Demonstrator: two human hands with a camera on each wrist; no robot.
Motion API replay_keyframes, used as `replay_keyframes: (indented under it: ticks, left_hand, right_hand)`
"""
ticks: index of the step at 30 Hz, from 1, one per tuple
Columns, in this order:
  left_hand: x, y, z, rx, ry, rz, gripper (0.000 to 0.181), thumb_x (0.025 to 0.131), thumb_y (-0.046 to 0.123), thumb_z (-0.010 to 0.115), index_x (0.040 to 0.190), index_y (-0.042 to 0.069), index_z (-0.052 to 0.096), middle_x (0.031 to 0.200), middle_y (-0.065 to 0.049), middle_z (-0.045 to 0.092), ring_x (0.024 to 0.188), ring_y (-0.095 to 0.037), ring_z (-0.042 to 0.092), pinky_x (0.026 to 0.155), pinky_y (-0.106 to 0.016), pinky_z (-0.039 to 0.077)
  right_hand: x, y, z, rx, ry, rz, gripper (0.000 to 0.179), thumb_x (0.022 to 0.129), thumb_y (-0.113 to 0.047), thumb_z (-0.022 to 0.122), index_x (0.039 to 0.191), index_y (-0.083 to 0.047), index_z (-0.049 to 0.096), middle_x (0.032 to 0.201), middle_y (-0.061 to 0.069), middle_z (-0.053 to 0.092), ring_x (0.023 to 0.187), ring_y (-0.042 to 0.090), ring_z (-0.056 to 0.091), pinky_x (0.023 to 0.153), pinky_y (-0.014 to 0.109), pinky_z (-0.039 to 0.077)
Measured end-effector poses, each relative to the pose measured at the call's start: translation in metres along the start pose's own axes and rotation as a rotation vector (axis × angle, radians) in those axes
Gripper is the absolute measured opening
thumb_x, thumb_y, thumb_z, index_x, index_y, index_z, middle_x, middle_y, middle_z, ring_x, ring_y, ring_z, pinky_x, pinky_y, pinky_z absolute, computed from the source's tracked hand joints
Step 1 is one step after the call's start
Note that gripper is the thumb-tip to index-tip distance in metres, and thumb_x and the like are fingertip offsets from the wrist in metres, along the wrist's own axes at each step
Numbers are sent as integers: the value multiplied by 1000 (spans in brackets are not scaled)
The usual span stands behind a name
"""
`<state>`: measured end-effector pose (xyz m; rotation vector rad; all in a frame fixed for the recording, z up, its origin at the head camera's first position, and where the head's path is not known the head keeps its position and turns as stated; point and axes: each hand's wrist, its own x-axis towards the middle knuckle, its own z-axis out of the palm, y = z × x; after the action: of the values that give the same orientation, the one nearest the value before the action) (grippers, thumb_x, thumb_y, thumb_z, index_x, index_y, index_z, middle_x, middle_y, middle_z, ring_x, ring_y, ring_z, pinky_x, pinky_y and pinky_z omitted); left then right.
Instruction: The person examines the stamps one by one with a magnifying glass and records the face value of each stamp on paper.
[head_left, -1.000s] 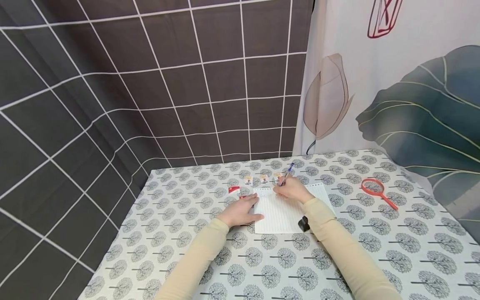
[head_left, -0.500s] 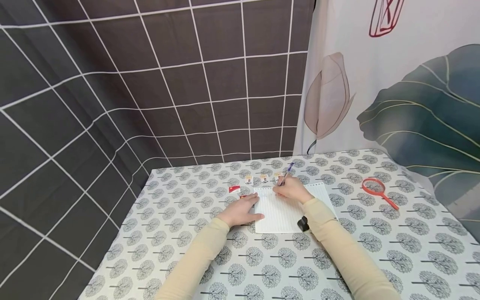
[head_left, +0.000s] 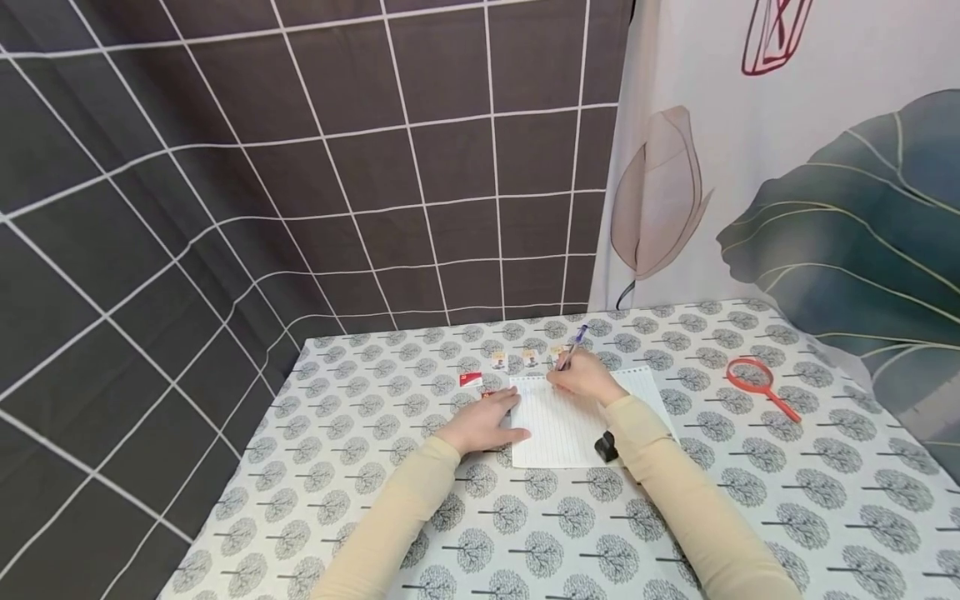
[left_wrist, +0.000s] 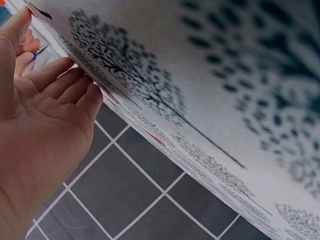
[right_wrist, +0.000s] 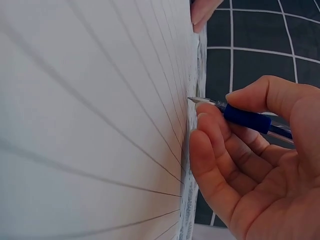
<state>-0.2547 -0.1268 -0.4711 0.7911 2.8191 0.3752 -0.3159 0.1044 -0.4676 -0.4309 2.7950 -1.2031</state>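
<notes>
A white sheet of lined paper [head_left: 558, 433], with a row of holes along its far edge, lies on the table. My right hand [head_left: 587, 377] pinches a pen [head_left: 576, 343] near its point, above the paper's far part. In the right wrist view the pen's blue grip [right_wrist: 247, 119] sits between thumb and fingers, and its tip meets the lined surface. My left hand [head_left: 483, 423] rests at the paper's left edge, thumb on the sheet. Its fingers look fairly straight in the left wrist view, the palm [left_wrist: 50, 117] facing the camera.
Small picture cards [head_left: 499, 360] stand in a row beyond the paper. A red-and-white card [head_left: 471, 379] lies left of them, and another red card [head_left: 488, 393] is partly hidden by my left hand. To the right lies a red magnifying glass [head_left: 765, 390]. Curtains [head_left: 442, 167] hang behind.
</notes>
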Motion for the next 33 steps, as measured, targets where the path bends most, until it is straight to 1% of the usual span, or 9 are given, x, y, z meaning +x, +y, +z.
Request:
replay_keyframes:
  ticks: [6, 11, 16, 22, 29, 33]
  left_hand:
    - [2, -1, 1, 9, 5, 9, 77, 96, 57, 59, 151, 4, 45, 161, -11, 35, 148, -26, 34, 118, -44, 34]
    - [3, -2, 2, 6, 6, 9, 77, 96, 56, 60, 151, 4, 45, 160, -11, 36, 148, -26, 34, 118, -44, 33]
    - [3, -3, 3, 11, 5, 2, 77, 95, 57, 60, 151, 5, 46, 161, -11, 36, 148, -25, 34, 118, -43, 34]
    - [3, -3, 3, 9, 5, -2, 77, 96, 57, 59, 151, 6, 45, 161, -10, 35, 148, -25, 33, 118, -46, 34]
    - [1, -2, 2, 4, -2, -1, 78, 95, 58, 59, 151, 6, 46, 161, -10, 35, 147, -26, 34, 118, -46, 35]
    - [2, -2, 2, 16, 2, 3, 78, 95, 59, 59, 151, 6, 46, 161, -10, 35, 147, -26, 34, 118, -45, 35]
  right_hand:
    - [-3, -2, -1, 7, -13, -19, 14, 87, -18, 70, 80, -7, 66, 66, 1, 62, 59, 15, 54, 58, 27, 47]
    - [-5, -5, -2, -10, -22, -41, 14, 87, -17, 70, 79, -6, 67, 65, 1, 62, 59, 15, 53, 58, 27, 46]
    - [-7, -6, -1, -10, -29, -34, 16, 87, -18, 70, 76, -7, 66, 64, 0, 61, 58, 14, 52, 58, 27, 45]
    - [-10, -8, -1, 3, -43, -39, 16, 88, -18, 71, 77, -7, 66, 66, 1, 62, 59, 15, 53, 59, 27, 47]
    - [-12, -10, -1, 16, -47, -23, 16, 88, -18, 71, 78, -7, 66, 66, 1, 62, 59, 13, 54, 59, 26, 48]
    - [-12, -10, -1, 35, -48, -20, 16, 88, -16, 71, 76, -7, 66, 65, 0, 62, 58, 13, 53, 58, 26, 48]
